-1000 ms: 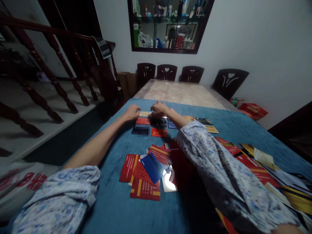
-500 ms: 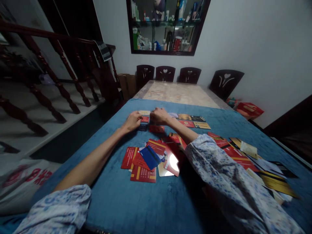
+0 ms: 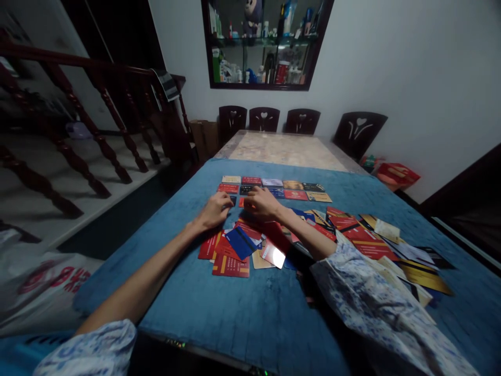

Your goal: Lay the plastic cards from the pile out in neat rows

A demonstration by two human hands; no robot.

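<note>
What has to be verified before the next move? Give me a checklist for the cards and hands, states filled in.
1. Back row side by side: ok, five cards are visible.
2. Gold card at the right end of the second row uncovered: ok.
3. Dark card in the front row fully visible: not ok, the left hand hides part of it.
4. Both hands free of cards: cannot tell, the curled fingers of the left hand and right hand hide their grip.
5. Near pile spread without overlap: not ok, its cards overlap.
6. Right-side pile spread without overlap: not ok, also overlapping.
</note>
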